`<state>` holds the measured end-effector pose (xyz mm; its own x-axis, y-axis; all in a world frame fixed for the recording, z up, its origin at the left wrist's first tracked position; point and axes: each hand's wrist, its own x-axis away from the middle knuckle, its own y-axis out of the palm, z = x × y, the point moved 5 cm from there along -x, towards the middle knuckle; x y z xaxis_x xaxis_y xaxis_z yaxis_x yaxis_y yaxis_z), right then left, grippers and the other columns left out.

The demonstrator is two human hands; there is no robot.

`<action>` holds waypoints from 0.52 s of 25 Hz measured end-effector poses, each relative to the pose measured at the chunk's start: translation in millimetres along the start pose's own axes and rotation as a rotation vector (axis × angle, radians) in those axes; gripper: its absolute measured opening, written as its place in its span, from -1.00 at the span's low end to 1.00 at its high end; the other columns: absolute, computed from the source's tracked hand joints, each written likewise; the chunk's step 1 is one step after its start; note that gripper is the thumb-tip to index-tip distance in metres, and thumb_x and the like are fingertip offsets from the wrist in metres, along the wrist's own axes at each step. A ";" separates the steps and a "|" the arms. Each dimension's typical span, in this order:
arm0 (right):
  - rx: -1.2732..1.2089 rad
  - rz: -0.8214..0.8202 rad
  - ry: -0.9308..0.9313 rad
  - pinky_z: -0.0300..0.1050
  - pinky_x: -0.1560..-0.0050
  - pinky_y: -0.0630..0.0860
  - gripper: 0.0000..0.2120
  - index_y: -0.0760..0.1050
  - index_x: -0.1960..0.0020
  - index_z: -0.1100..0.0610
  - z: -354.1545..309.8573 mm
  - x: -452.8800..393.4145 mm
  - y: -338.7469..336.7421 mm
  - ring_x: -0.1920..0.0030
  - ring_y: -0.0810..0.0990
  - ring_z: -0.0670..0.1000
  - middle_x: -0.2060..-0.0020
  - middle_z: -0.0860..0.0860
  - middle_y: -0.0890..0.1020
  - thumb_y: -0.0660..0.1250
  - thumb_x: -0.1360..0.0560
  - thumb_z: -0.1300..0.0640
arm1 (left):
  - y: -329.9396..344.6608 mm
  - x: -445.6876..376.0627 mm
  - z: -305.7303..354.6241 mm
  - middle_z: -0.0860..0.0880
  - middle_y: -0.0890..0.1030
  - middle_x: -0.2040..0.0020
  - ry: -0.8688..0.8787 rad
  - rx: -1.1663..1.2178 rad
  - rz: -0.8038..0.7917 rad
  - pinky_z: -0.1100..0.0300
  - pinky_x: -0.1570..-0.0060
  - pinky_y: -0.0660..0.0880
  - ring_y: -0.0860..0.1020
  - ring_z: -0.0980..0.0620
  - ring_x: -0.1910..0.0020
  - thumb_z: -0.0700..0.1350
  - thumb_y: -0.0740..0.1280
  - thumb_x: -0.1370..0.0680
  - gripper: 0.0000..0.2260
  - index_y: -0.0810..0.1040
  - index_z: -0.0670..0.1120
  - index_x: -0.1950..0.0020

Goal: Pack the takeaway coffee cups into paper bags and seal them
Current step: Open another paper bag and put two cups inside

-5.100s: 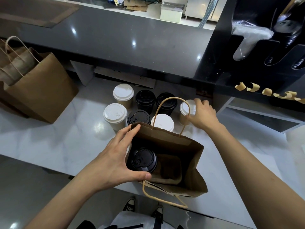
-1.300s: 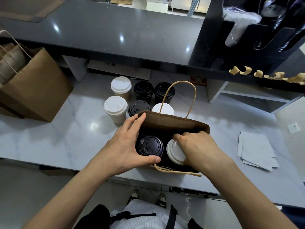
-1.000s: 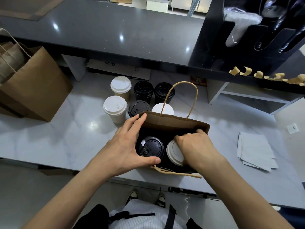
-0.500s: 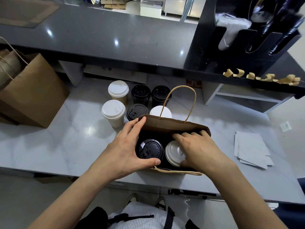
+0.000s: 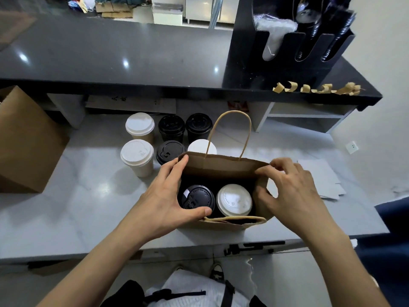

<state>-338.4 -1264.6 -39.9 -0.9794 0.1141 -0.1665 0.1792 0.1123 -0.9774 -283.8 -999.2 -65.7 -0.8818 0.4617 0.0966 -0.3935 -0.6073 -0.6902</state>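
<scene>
Head view: a brown paper bag (image 5: 223, 167) stands open on the white marble counter (image 5: 73, 202), just below the middle of the picture. Inside it 2 cups stand upright side by side, touching or nearly so: a black-lidded cup (image 5: 198, 199) toward 9 o'clock and a white-lidded cup (image 5: 234, 200) toward 3 o'clock. The bag's far handle (image 5: 230, 134) stands up in a loop at 12 o'clock; the near handle lies folded down over the near rim.

The left hand (image 5: 164, 196) holds the bag's 9 o'clock end, fingers spread along the outside up to the far corner and the thumb curled over the near rim, just beside the black lid. The right hand (image 5: 290, 191) is at the 3 o'clock end: its thumb and fingertips pinch the far corner of the rim, the other fingers loosely curled above.

Beyond the bag, at 11 o'clock, 6 more cups stand on the counter in 2 rows of 3. The far row has a white lid (image 5: 139, 125) and 2 black lids (image 5: 171, 126); the near row has a white lid, a black lid and a white lid partly hidden behind the bag's far wall. At 9 o'clock a second brown bag (image 5: 26, 142) stands at the picture's edge. At 3 o'clock a stack of white papers (image 5: 325, 180) lies flat beside the right hand. At 1 o'clock, on the dark upper shelf (image 5: 110, 52), stands a black dispenser rack (image 5: 285, 41), with curled strips of brown tape (image 5: 316, 88) stuck along the shelf edge below it.
</scene>
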 end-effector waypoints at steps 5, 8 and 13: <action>-0.091 -0.063 0.142 0.09 -0.23 0.45 -0.58 0.52 -0.39 0.08 10.0 21.9 -1.9 -0.21 0.55 0.12 -0.26 0.01 0.58 0.37 -0.53 0.16 | 5.6 -2.2 5.5 0.29 0.05 -0.55 0.073 -0.008 -0.031 0.00 -0.46 0.35 0.23 0.18 -0.51 0.49 0.41 -0.21 0.12 -0.05 0.22 -0.63; -0.106 -0.065 0.187 0.13 -0.25 0.47 -0.55 0.51 -0.40 0.10 19.7 30.7 -6.2 -0.22 0.55 0.13 -0.27 0.03 0.59 0.36 -0.52 0.20 | 14.4 -6.7 11.5 0.26 0.06 -0.55 0.098 -0.006 -0.060 0.03 -0.46 0.34 0.25 0.17 -0.51 0.50 0.40 -0.20 0.12 -0.03 0.21 -0.63; -0.132 -0.082 0.238 0.06 -0.26 0.44 -0.55 0.50 -0.42 0.09 41.4 39.4 -12.5 -0.24 0.54 0.12 -0.29 0.02 0.57 0.34 -0.53 0.21 | 29.9 -17.0 28.8 0.31 0.06 -0.53 0.120 0.002 -0.092 0.05 -0.49 0.30 0.20 0.20 -0.52 0.50 0.40 -0.19 0.13 -0.04 0.22 -0.63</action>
<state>-383.1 -1302.4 -39.7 -0.9445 0.3264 -0.0369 0.1262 0.2567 -0.9582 -288.1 -1043.8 -67.3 -0.8048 0.5891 0.0730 -0.4719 -0.5604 -0.6807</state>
